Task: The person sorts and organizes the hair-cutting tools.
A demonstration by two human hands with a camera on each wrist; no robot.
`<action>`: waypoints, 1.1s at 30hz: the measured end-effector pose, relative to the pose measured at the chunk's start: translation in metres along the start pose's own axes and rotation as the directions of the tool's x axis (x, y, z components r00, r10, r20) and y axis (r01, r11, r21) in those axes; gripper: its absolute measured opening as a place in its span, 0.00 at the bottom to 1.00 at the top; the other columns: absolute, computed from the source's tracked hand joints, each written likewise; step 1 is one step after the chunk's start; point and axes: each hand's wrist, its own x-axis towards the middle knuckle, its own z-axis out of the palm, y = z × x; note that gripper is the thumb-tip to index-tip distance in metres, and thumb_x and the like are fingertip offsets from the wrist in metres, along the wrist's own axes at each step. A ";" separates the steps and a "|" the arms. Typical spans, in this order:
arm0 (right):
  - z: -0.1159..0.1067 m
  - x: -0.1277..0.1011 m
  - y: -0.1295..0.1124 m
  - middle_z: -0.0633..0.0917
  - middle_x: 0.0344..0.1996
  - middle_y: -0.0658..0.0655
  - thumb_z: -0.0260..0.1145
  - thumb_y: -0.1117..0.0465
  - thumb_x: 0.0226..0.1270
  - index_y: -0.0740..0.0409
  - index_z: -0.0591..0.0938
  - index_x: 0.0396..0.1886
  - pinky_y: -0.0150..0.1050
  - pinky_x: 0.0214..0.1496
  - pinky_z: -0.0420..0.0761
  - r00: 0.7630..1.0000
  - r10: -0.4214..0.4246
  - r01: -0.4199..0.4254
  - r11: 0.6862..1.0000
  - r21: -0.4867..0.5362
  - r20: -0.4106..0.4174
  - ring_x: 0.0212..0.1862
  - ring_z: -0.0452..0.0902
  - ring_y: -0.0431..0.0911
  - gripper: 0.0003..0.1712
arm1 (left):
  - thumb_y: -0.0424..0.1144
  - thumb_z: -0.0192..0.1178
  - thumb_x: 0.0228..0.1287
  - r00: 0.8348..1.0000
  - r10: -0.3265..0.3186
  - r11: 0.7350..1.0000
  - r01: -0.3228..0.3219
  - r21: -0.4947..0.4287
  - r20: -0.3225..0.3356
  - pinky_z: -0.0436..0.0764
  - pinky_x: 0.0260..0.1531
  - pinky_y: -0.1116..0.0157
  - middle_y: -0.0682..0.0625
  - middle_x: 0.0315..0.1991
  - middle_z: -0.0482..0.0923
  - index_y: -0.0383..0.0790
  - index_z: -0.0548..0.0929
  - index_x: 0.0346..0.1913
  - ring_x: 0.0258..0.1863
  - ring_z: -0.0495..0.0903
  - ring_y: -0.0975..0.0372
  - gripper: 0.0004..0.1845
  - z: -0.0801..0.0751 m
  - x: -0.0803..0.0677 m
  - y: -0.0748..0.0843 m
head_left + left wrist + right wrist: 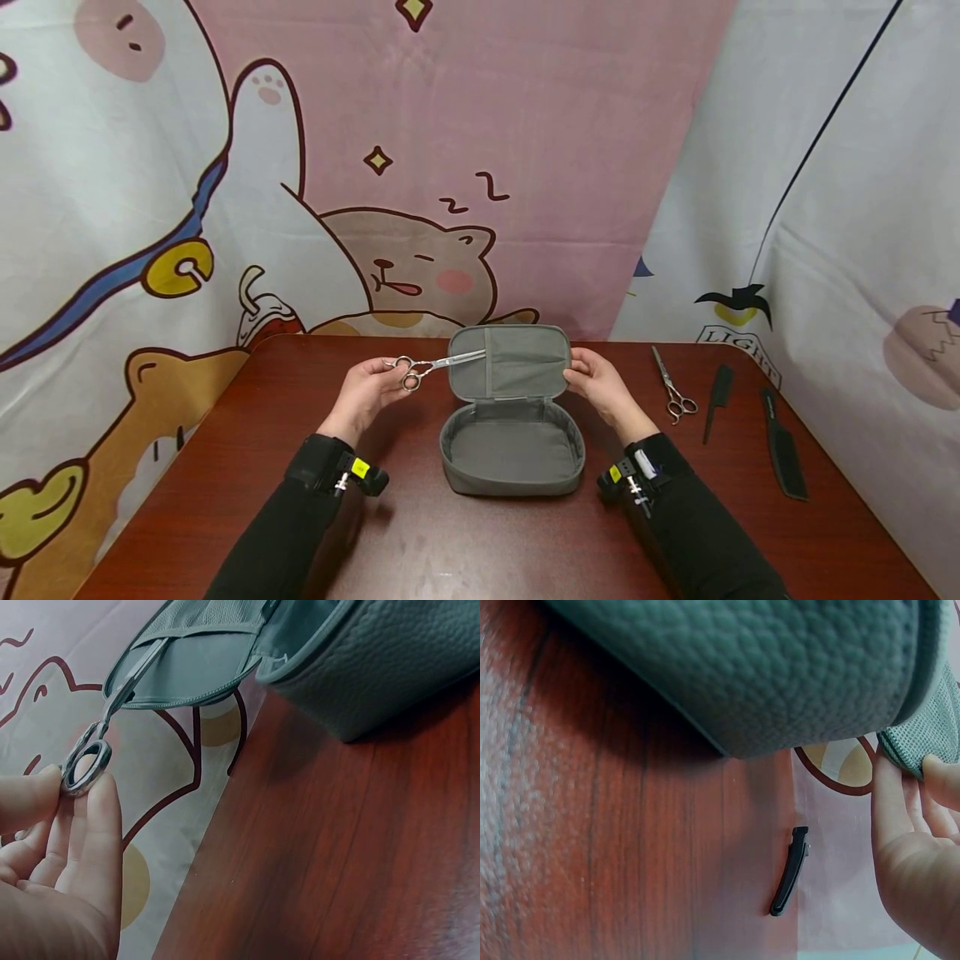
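Head view, centre: we log a red-brown wooden table (480, 550) before cartoon-animal curtains (150, 208); lettering "LIGHT" (738, 346) shows at right. Our left hand (367, 390) pinches scissors (435, 367) by a finger ring, blades at the open grey pouch (512, 450). Our right hand (600, 385) grips the upright lid's edge. Right of frame: second scissors (672, 387), two black combs (783, 454).

The word "LIGHT" can be read in pale capital letters on the white backdrop cloth (825, 208) to the right, printed on a dark arched band (738, 340) beneath a small black-and-yellow emblem; its last letters run into a fold. Two drawn "Z" marks (476, 193) float above the sleeping cartoon animal (420, 267) on the pink backdrop (525, 125).
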 end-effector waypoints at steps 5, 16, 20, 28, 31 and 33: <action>0.000 -0.001 -0.001 0.82 0.47 0.59 0.54 0.74 0.74 0.75 0.67 0.65 0.34 0.48 0.80 1.000 -0.008 0.008 1.000 0.016 0.004 0.42 0.81 0.36 0.21 | 0.28 0.63 0.66 1.000 0.011 1.000 -0.011 0.026 0.005 0.85 0.36 0.62 0.46 0.33 0.83 0.28 0.82 0.43 0.30 0.86 0.60 0.06 0.001 0.005 0.003; 0.000 0.000 0.000 0.82 0.45 0.58 0.54 0.75 0.74 0.75 0.68 0.64 0.33 0.47 0.80 1.000 -0.020 0.020 1.000 0.014 0.008 0.42 0.81 0.36 0.21 | 0.25 0.65 0.62 0.996 0.087 0.995 -0.087 0.051 -0.016 0.85 0.33 0.62 0.46 0.33 0.83 0.24 0.83 0.39 0.29 0.86 0.59 0.06 0.015 0.013 0.005; 0.001 -0.001 -0.001 0.82 0.46 0.58 0.55 0.74 0.74 0.74 0.68 0.64 0.33 0.47 0.80 1.000 -0.017 0.017 1.000 0.006 0.002 0.42 0.81 0.37 0.21 | 0.24 0.66 0.61 0.993 0.112 0.992 -0.110 0.067 -0.035 0.85 0.32 0.63 0.46 0.33 0.83 0.23 0.82 0.40 0.29 0.86 0.59 0.07 0.022 0.015 0.005; 0.002 -0.002 -0.001 0.82 0.46 0.57 0.54 0.74 0.74 0.74 0.68 0.64 0.33 0.48 0.80 1.000 -0.012 0.012 1.000 0.008 -0.009 0.43 0.81 0.37 0.21 | 0.24 0.67 0.60 0.983 0.169 0.981 -0.161 0.105 -0.069 0.84 0.30 0.64 0.46 0.33 0.82 0.34 0.84 0.32 0.30 0.87 0.58 0.04 0.036 0.013 0.005; 0.001 -0.002 0.000 0.82 0.47 0.58 0.55 0.74 0.74 0.75 0.68 0.64 0.33 0.47 0.80 1.000 -0.024 0.024 1.000 0.010 -0.012 0.43 0.81 0.36 0.21 | 0.24 0.67 0.60 0.979 0.188 0.977 -0.179 0.112 -0.076 0.84 0.31 0.64 0.46 0.31 0.82 0.32 0.83 0.33 0.28 0.86 0.59 0.03 0.040 0.013 0.005; 0.002 -0.003 0.000 0.82 0.47 0.59 0.55 0.74 0.74 0.75 0.68 0.64 0.32 0.47 0.80 0.999 -0.030 0.030 0.999 0.012 -0.014 0.43 0.81 0.36 0.21 | 0.24 0.67 0.59 0.977 0.201 0.975 -0.191 0.115 -0.077 0.84 0.31 0.64 0.46 0.31 0.81 0.29 0.83 0.35 0.27 0.86 0.60 0.03 0.043 0.013 0.004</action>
